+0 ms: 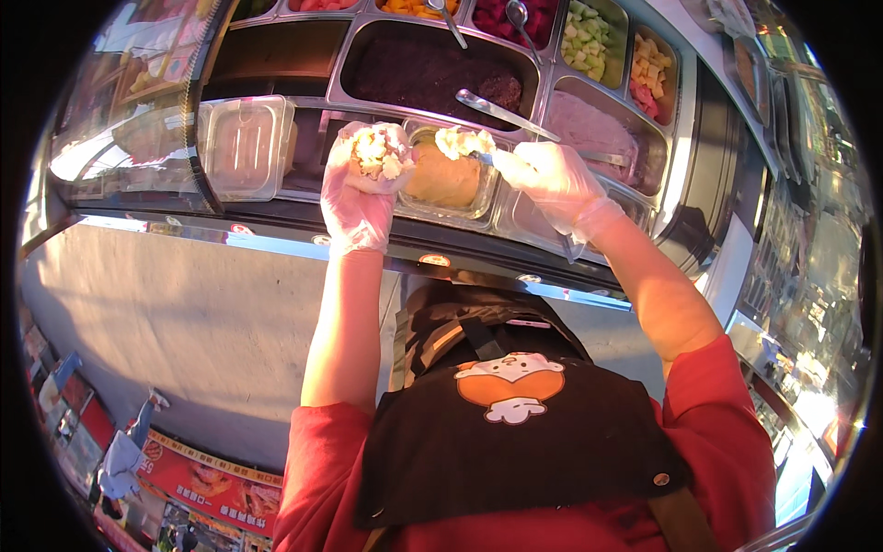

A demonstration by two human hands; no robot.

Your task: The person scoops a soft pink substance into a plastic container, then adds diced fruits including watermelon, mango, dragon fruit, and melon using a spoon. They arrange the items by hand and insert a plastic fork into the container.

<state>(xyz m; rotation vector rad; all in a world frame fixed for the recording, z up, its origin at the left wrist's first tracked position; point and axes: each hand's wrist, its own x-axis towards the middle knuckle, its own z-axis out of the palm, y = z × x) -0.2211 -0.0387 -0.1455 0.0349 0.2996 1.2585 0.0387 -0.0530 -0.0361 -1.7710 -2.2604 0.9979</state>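
My left hand [361,207], in a clear plastic glove, cups a pale round wrapper [375,181] from below. Crumbly pale-yellow filling [377,152] is heaped on top of it. My gloved right hand [555,184] grips a thin spreader, most of it hidden by my fingers and the food. On its tip sits a lump of the same pale-yellow filling [463,143], a short way right of the wrapper. Below that lump is a clear tub [487,204] of smooth tan paste [443,177].
Beyond my hands, a metal tray holds dark purple paste [414,78], with a lilac mash [589,124] at right. A metal spatula [501,112] lies across both. Colourful diced fillings [593,41] line the back. At left stands a lidded clear box [244,147] beside a curved clear guard [129,120].
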